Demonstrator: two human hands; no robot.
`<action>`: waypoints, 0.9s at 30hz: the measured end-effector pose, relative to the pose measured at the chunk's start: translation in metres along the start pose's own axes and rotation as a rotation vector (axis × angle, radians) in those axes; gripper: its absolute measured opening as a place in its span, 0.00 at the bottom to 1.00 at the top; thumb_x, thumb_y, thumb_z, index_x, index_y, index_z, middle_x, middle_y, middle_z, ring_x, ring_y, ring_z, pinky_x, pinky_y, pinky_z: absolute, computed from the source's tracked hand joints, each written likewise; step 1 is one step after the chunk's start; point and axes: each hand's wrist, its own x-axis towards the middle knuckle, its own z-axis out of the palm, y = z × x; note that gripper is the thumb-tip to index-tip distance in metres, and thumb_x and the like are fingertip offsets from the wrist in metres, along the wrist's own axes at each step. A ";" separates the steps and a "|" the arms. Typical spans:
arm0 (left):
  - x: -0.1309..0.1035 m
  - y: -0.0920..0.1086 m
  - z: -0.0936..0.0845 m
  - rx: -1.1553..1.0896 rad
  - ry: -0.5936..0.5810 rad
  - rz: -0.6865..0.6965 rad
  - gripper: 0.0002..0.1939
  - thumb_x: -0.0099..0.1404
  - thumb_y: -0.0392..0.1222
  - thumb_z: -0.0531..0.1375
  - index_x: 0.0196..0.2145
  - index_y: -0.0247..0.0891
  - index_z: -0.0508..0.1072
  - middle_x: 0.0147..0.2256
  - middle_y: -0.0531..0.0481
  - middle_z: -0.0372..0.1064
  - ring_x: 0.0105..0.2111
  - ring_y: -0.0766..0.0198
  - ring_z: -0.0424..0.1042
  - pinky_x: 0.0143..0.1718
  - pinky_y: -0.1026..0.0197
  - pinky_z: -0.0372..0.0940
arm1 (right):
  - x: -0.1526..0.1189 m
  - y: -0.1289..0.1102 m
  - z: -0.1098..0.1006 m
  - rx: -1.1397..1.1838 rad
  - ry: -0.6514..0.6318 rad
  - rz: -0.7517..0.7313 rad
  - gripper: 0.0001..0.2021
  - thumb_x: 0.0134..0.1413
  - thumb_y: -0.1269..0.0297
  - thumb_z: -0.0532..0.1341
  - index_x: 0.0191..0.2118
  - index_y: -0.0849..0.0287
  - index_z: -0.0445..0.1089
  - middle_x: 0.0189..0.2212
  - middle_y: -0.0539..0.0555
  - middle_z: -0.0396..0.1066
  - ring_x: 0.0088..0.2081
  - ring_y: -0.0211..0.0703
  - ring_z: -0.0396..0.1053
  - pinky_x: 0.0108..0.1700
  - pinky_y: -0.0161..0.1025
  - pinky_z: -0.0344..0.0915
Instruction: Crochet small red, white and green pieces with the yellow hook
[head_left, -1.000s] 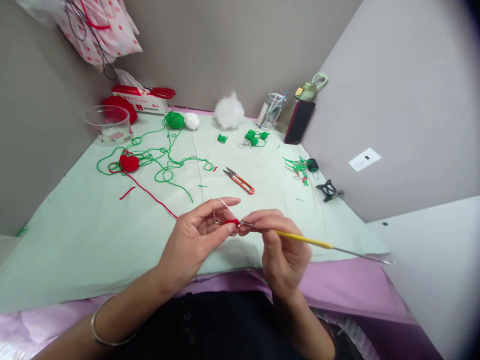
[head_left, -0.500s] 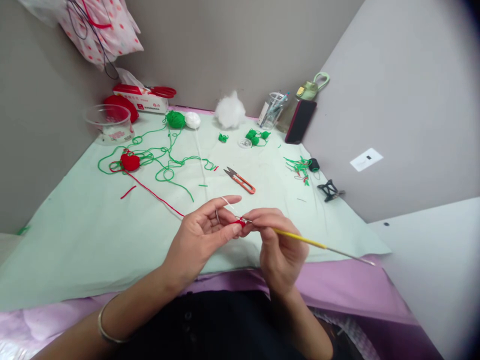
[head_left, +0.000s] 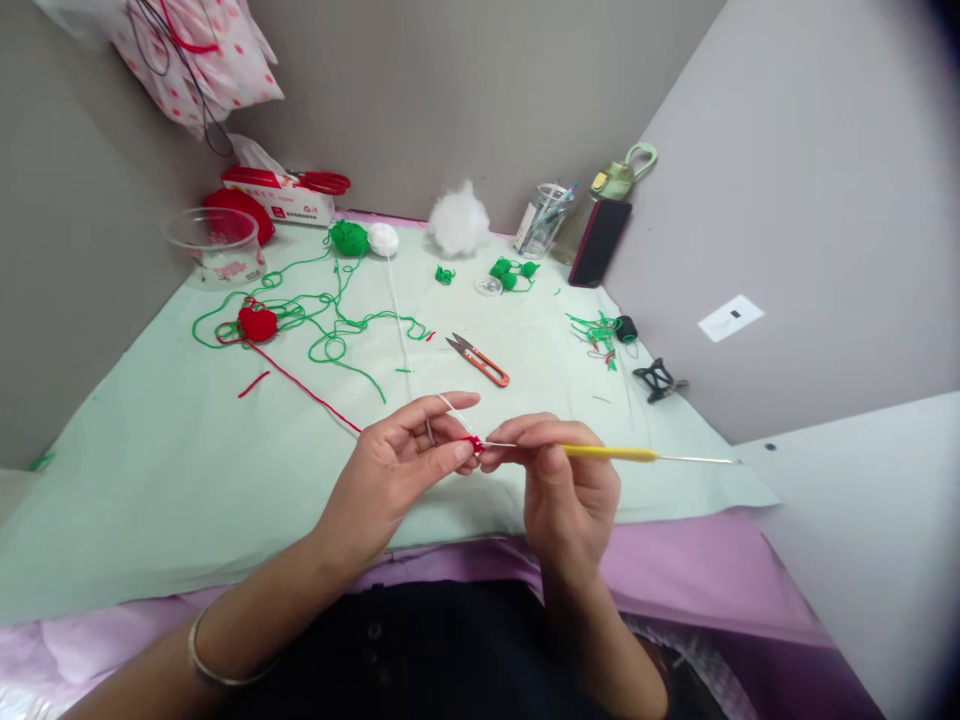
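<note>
My left hand [head_left: 397,460] pinches a small red crochet piece [head_left: 476,446] between thumb and fingers, its index finger stretched out with white yarn [head_left: 453,408] over it. A yellow-handled crochet hook [head_left: 611,453] is held in my right hand [head_left: 566,480], its shaft level and its tip at the red piece. The white yarn runs back to a white ball [head_left: 383,239]. From my left hand a red strand [head_left: 307,391] leads to a red yarn ball [head_left: 257,323].
Orange snips [head_left: 480,361] lie beyond my hands. Green yarn [head_left: 349,238], a plastic tub [head_left: 217,250], a tissue box [head_left: 281,195] and white stuffing [head_left: 459,220] stand behind. Rightward are a phone [head_left: 600,243], green scraps [head_left: 596,330] and a small black stand [head_left: 658,381].
The hook has swung from a downward slant to nearly level, and my right fingers have shifted slightly. White yarn now stretches tight from my left index finger to the red piece.
</note>
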 end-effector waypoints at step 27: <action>0.002 -0.002 0.004 -0.035 0.032 -0.040 0.22 0.62 0.38 0.73 0.54 0.45 0.80 0.31 0.58 0.74 0.32 0.71 0.74 0.41 0.67 0.71 | 0.000 0.012 0.003 -0.237 0.009 -0.142 0.09 0.70 0.68 0.61 0.44 0.51 0.80 0.39 0.53 0.78 0.44 0.43 0.75 0.46 0.42 0.74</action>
